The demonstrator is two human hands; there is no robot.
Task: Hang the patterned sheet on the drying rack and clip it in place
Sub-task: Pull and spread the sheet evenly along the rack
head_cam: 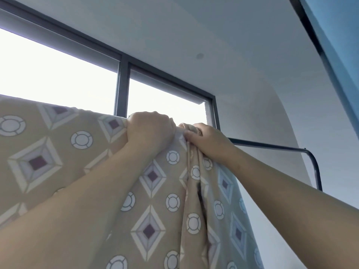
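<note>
The patterned sheet (58,152), tan with diamonds and rings, drapes over the top bar of the drying rack (272,146) and hangs down toward me. My left hand (151,131) grips the sheet's top fold over the bar, fingers curled round it. Just to its right, my right hand (207,140) pinches a bunched part of the sheet at the bar. The bare dark bar runs on to the right and bends down at its end. No clip is visible.
A large bright window (58,70) with a dark frame stands behind the rack. A white ceiling and wall fill the upper right, with a dark-edged blue panel (340,45) at the far right.
</note>
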